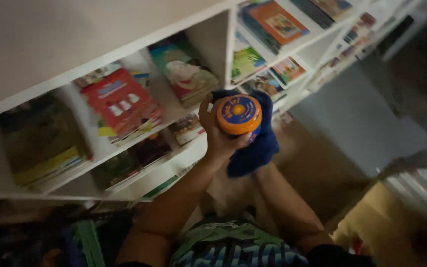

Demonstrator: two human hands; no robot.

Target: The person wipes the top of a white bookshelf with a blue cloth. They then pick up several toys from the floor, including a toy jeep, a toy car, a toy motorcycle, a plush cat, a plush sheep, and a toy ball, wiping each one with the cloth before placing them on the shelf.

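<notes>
Head view looks down past your chest to a white bookshelf point(124, 52) that runs slantwise across the frame, and both your arms are raised in front of it. Your left hand point(217, 133) is wrapped around a round orange toy point(239, 114) with a blue ring on its face. The fingers curl about its side and the thumb comes up under the rim, so the face is turned up toward you and stays bare. That grip from the side reads as a way to steady the toy while leaving its top and far edge open to the cloth.

Your right hand is hidden: the forearm rises from the lower right and vanishes into a dark blue cloth point(255, 148), which is bunched behind and under the toy and touches its far side. I cannot tell whether those fingers are spread or closed within the folds. The cloth hangs loose below the toy, so it seems to be gripped only at the top.

The toy is held up in the air, just in front of the middle shelf, not resting on anything. Picture books point(119, 101) lean or lie flat in the compartments behind, covers outward. The room is dim, and the lower left corner is too dark to read.
</notes>
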